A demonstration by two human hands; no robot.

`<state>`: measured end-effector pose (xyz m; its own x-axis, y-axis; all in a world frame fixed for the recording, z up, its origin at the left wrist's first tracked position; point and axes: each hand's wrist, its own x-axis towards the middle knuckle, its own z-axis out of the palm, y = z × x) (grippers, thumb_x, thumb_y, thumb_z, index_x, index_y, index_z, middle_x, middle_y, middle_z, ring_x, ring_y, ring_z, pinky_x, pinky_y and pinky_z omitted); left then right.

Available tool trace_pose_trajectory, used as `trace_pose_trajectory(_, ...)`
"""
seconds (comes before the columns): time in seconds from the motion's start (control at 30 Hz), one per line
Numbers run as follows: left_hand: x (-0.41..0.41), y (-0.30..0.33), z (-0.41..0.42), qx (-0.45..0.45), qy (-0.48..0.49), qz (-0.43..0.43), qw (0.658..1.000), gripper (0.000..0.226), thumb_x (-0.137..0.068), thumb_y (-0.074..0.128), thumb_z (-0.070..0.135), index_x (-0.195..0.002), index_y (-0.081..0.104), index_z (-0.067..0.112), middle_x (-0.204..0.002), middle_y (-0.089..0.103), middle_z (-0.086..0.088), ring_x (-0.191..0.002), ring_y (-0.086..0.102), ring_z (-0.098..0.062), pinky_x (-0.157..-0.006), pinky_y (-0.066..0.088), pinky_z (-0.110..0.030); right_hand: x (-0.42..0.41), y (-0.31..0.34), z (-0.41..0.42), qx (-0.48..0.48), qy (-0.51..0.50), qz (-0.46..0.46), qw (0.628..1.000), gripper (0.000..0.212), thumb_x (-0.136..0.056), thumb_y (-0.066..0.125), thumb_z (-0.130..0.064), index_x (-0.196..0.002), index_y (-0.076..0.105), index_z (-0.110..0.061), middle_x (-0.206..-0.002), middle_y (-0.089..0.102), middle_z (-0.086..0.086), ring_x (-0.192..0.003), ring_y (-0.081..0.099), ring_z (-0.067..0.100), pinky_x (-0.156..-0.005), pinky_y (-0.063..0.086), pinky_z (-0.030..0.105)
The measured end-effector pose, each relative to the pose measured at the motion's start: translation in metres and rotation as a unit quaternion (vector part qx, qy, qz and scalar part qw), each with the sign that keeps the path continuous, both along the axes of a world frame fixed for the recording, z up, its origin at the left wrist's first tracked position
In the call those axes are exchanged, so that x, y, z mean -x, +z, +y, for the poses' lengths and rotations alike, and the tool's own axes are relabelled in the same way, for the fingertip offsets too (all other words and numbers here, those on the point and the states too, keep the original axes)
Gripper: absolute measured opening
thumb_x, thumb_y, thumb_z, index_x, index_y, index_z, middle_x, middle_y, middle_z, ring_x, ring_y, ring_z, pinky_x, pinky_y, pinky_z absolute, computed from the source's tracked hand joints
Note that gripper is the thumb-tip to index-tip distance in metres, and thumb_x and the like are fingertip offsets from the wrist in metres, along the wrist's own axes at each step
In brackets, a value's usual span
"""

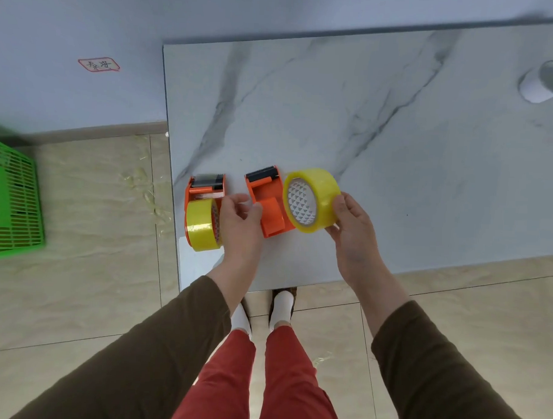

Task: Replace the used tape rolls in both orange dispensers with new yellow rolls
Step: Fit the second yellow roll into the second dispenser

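Note:
Two orange dispensers lie near the front left corner of the marble table. The left dispenser carries a yellow roll on its hub. The right dispenser has a bare hub with no roll on it. My right hand grips a second yellow roll by its rim, held just right of the bare dispenser with its patterned white core facing me. My left hand hovers between the two dispensers, fingers curled loosely and pinching nothing that I can make out.
A white paper cup lies at the far right of the table. A green plastic basket stands on the tiled floor to the left, with scraps of clear tape strewn by the table's left edge.

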<state>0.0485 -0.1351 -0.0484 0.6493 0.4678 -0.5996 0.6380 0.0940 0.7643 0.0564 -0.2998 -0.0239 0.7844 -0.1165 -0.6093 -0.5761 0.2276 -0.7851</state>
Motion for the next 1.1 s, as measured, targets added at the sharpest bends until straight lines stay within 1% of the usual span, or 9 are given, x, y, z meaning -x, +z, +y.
trace_pose_trajectory(0.17,-0.013,0.019,-0.008,0.118,-0.097,-0.005,0.988,0.028,-0.109,0.046,0.033,-0.12,0.069,0.02,-0.116,0.073,-0.003,-0.109,0.067,-0.019,-0.093,0.055,-0.032,-0.008,0.003,0.0,-0.144,-0.064,0.071,0.985,0.04,-0.109,0.037,-0.031,-0.124,0.067,-0.008,-0.081,0.06,-0.001,-0.078,0.057,0.012,-0.085,0.049,0.035)
trace_pose_trajectory(0.33,-0.023,0.023,-0.005,0.338,-0.046,0.036,0.939,0.052,-0.111,0.038,0.04,-0.133,0.066,0.002,-0.101,0.071,-0.011,-0.103,0.064,-0.027,-0.11,0.049,-0.051,-0.016,-0.004,0.0,-0.268,-0.108,0.111,0.951,0.04,-0.11,0.035,-0.032,-0.117,0.068,-0.01,-0.073,0.055,-0.001,-0.066,0.052,0.014,-0.08,0.049,0.035)
trace_pose_trajectory(0.47,-0.023,0.024,-0.001,0.386,-0.065,0.013,0.92,0.042,-0.108,0.048,0.027,-0.138,0.057,-0.001,-0.123,0.067,-0.016,-0.113,0.063,-0.028,-0.111,0.047,-0.05,-0.019,-0.014,0.005,-0.183,-0.124,0.164,0.961,0.04,-0.109,0.038,-0.036,-0.119,0.067,-0.01,-0.096,0.069,0.006,-0.083,0.065,0.019,-0.076,0.057,0.037)
trace_pose_trajectory(0.53,-0.022,0.028,-0.003,0.379,-0.091,-0.008,0.921,0.03,-0.108,0.049,0.023,-0.132,0.055,0.006,-0.122,0.067,-0.013,-0.108,0.062,-0.026,-0.1,0.051,-0.045,-0.019,-0.012,0.011,-0.037,-0.124,0.155,0.979,0.036,-0.108,0.042,-0.04,-0.114,0.067,-0.016,-0.113,0.07,0.006,-0.1,0.065,0.019,-0.082,0.056,0.035)
trace_pose_trajectory(0.63,-0.02,0.027,-0.007,0.34,-0.106,-0.025,0.934,0.025,-0.106,0.054,0.018,-0.129,0.052,0.01,-0.123,0.064,-0.016,-0.112,0.058,-0.031,-0.102,0.048,-0.051,-0.017,0.004,0.018,0.151,-0.07,0.004,0.986,0.018,-0.104,0.054,-0.035,-0.102,0.068,-0.024,-0.103,0.068,-0.006,-0.094,0.061,0.005,-0.08,0.047,0.021)
trace_pose_trajectory(0.77,-0.017,0.029,-0.015,0.334,-0.107,-0.038,0.936,0.02,-0.105,0.054,0.013,-0.125,0.055,0.011,-0.124,0.065,-0.018,-0.115,0.059,-0.032,-0.103,0.045,-0.048,-0.008,0.013,0.027,0.149,0.085,-0.082,0.982,0.009,-0.097,0.066,-0.027,-0.094,0.074,-0.023,-0.082,0.07,-0.014,-0.077,0.062,0.002,-0.071,0.049,0.018)
trace_pose_trajectory(0.87,-0.013,0.028,-0.012,0.277,-0.102,-0.035,0.955,0.02,-0.106,0.053,0.013,-0.123,0.063,0.01,-0.121,0.07,-0.02,-0.108,0.066,-0.023,-0.102,0.051,-0.039,-0.008,0.011,0.026,0.153,0.062,-0.07,0.984,0.013,-0.099,0.063,-0.023,-0.095,0.075,-0.026,-0.081,0.07,-0.011,-0.075,0.06,0.003,-0.068,0.046,0.013)
trace_pose_trajectory(0.97,-0.007,0.014,0.005,0.143,-0.017,-0.01,0.99,0.012,-0.102,0.06,0.014,-0.114,0.063,0.017,-0.102,0.064,-0.004,-0.096,0.06,-0.017,-0.089,0.051,-0.03,-0.008,0.007,0.021,0.14,0.033,-0.038,0.989,0.016,-0.102,0.06,-0.023,-0.1,0.075,-0.022,-0.086,0.071,-0.008,-0.075,0.06,0.0,-0.069,0.045,0.009)
trace_pose_trajectory(1.1,0.0,-0.011,0.013,0.066,0.002,0.079,0.995,0.033,-0.098,0.068,0.024,-0.126,0.051,0.02,-0.103,0.053,0.004,-0.096,0.052,-0.016,-0.076,0.042,-0.026,-0.006,0.004,0.018,0.151,0.038,-0.019,0.988,0.021,-0.103,0.057,-0.022,-0.088,0.072,-0.024,-0.081,0.064,-0.007,-0.071,0.053,0.0,-0.065,0.042,0.009)
